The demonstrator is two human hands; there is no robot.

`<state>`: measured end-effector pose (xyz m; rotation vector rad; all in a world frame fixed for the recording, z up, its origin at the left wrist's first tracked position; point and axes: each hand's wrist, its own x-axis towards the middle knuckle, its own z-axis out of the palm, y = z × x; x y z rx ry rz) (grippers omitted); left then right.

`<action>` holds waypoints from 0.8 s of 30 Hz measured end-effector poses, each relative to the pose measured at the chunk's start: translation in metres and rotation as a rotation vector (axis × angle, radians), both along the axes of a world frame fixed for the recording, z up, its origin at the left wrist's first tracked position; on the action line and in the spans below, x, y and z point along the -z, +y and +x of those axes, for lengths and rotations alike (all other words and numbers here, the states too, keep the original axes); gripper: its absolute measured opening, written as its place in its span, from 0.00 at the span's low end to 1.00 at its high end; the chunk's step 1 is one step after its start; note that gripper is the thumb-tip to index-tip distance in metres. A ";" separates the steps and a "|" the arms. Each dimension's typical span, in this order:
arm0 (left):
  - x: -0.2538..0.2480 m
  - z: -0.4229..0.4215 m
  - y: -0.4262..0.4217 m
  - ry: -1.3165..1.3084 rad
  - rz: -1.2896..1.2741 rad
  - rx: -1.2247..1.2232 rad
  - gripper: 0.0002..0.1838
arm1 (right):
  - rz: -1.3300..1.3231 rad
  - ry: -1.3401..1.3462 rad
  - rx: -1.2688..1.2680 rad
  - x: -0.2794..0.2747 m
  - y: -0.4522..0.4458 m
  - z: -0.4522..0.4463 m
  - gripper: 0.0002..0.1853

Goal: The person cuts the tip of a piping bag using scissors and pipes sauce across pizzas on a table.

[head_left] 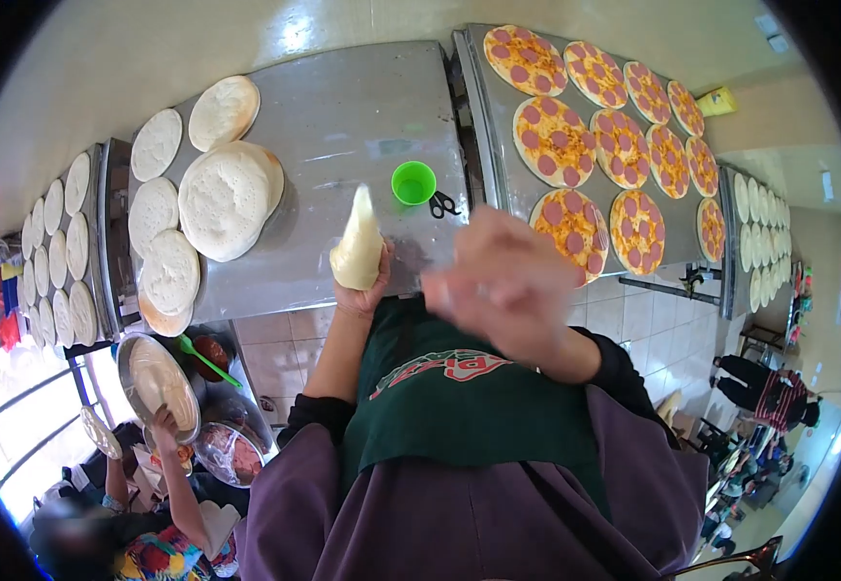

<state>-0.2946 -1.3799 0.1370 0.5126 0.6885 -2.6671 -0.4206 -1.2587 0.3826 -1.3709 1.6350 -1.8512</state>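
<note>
My left hand (370, 292) is wrapped round the lower part of a piping bag (356, 254) filled with a pale cream-coloured mixture. The bag stands tip up near the front edge of the metal table (343, 126). My right hand (507, 286) is raised in front of the dark green apron (459, 407), to the right of the bag. Motion smears its fingers, so I cannot make out their pose. Beyond my hands, a green cup (413, 183) stands on the table, with black-handled scissors (443, 204) beside it.
Plain pizza bases (225, 201) lie on the table's left, partly stacked. Several pizzas (554, 141) with round sausage slices cover the right table. At lower left, a co-worker's hand (165, 428) reaches to a metal bowl (154, 382) of pale mixture; a green spatula (209, 362) lies nearby.
</note>
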 end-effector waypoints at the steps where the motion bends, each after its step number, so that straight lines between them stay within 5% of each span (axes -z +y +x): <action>1: -0.005 -0.003 -0.003 0.121 0.090 -0.031 0.21 | -0.130 0.066 -0.085 -0.018 0.004 0.003 0.07; 6: -0.025 -0.019 -0.012 0.301 0.076 -0.086 0.18 | -0.412 0.137 -0.230 -0.069 0.021 0.020 0.07; 8: -0.026 -0.024 -0.012 0.301 0.063 -0.100 0.18 | -0.435 0.102 -0.507 -0.076 0.032 0.013 0.06; 24: -0.028 -0.024 -0.011 0.188 -0.020 -0.154 0.16 | -0.494 -0.185 -0.239 -0.071 0.060 0.020 0.09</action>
